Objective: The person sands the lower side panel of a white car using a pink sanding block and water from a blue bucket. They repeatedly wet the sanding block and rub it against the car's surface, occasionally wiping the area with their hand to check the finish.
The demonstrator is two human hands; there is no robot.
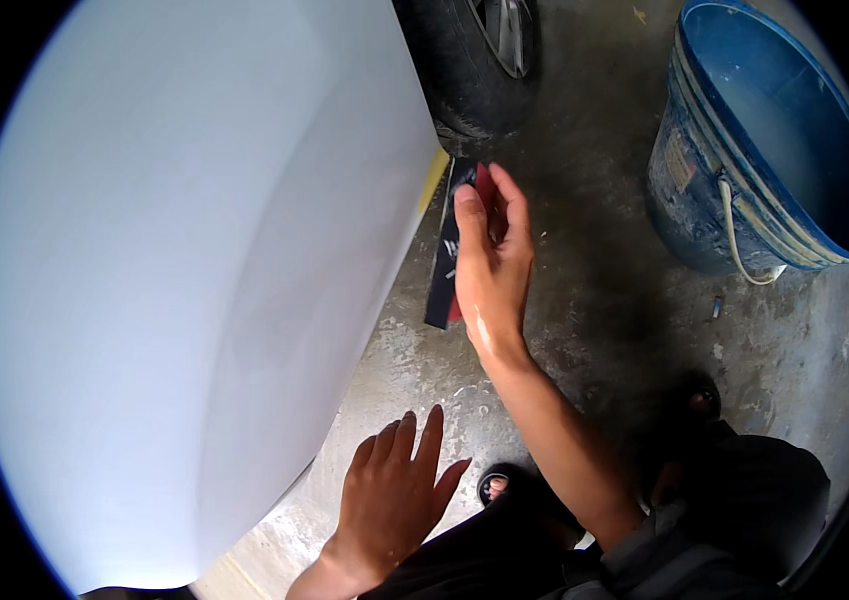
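Note:
My right hand [497,270] grips a sanding block [442,280], dark on the side toward the panel, with red showing at its edges. My thumb lies on the dark face, and the fingers wrap round the red side. The block stands along the edge of a white car body panel [195,250], just below a yellow strip [432,182] on that edge; whether it touches is hard to tell. Lower down, my left hand [385,515] holds nothing, its fingers apart, back upward, right of the panel's lower edge. Water glistens on my right wrist.
A blue bucket [683,215] with cloudy water and a hanging handle stands on the concrete floor [605,300] at the right. Beyond the panel is a car tyre [460,85]. My sandalled foot [495,487] and dark-clothed legs are at the bottom.

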